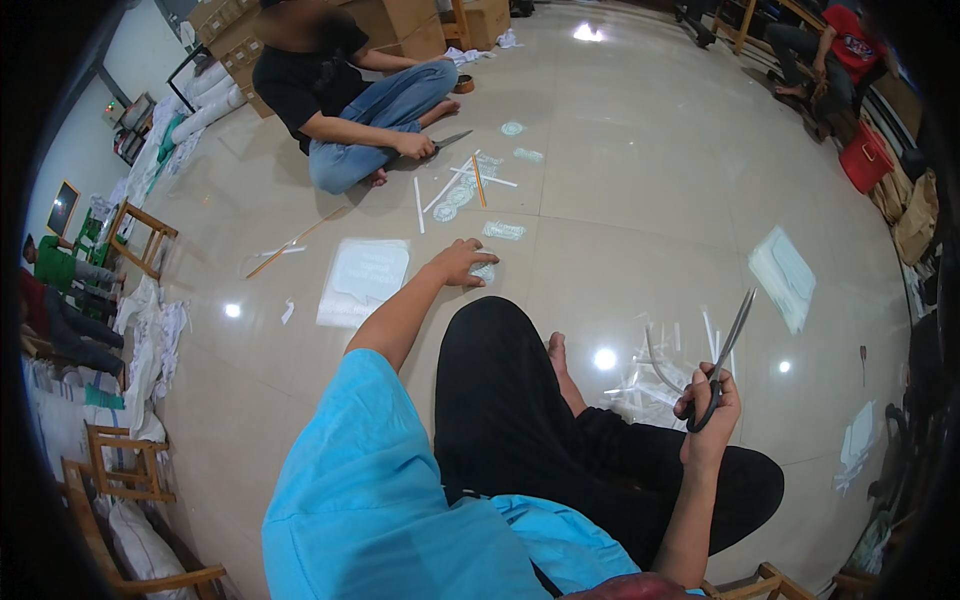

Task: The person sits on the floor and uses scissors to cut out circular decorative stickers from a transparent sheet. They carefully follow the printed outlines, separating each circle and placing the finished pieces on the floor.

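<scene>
My left hand [458, 262] reaches out over the floor, its thumb and fingers at the edges of a small round patterned cutout [485, 269]. I cannot tell whether that is one piece or a small stack. Dark-handled scissors [736, 334] are in my right hand [714, 400], held up over my right leg with their blades apart and pointing upward. A patterned rectangular cutout [504, 231] lies just beyond my left hand. Beside my left forearm rests a stack of pale printed sheets [366, 278].
Clear and white scraps [645, 385] are heaped near my right leg. Another sheet stack [783, 278] lies further right. Opposite me a person [345, 110] sits holding scissors [452, 139], beside white strips [419, 205], an orange stick [479, 182] and more cutouts [460, 195]. A red container [866, 158] stands far right.
</scene>
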A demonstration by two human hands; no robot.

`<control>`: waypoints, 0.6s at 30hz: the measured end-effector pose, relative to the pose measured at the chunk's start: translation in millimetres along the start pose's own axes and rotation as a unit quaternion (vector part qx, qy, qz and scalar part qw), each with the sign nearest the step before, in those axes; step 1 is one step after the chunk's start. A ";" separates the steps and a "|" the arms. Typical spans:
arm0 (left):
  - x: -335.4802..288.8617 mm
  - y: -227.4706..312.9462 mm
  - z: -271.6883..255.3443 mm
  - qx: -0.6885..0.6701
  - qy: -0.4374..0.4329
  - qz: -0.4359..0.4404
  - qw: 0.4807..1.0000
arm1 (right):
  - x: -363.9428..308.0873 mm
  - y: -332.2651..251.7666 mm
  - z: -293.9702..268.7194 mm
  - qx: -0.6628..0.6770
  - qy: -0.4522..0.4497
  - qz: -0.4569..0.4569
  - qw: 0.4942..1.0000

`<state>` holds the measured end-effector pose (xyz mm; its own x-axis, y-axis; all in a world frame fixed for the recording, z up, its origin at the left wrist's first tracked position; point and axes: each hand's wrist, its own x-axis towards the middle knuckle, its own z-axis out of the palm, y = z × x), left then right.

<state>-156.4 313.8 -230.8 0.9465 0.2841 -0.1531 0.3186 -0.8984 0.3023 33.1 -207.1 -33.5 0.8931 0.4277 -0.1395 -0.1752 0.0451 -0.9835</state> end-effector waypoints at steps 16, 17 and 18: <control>-30.4 -17.0 -2.7 -0.039 -0.019 0.025 0.999 | 0.9 -0.2 -0.8 0.004 0.006 0.013 1.000; -32.5 -17.8 -2.7 -0.047 -0.021 0.026 0.998 | 1.0 0.2 -1.0 0.005 0.005 0.012 1.000; -34.5 -18.5 -2.5 -0.053 -0.021 0.024 0.998 | 1.5 0.5 -1.2 0.005 0.003 0.010 1.000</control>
<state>-194.8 321.4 -228.8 0.9584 0.2260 -0.1742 0.2791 -0.8691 0.4083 34.8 -207.5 -34.3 0.8917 0.4231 -0.1608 -0.1982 0.0456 -0.9791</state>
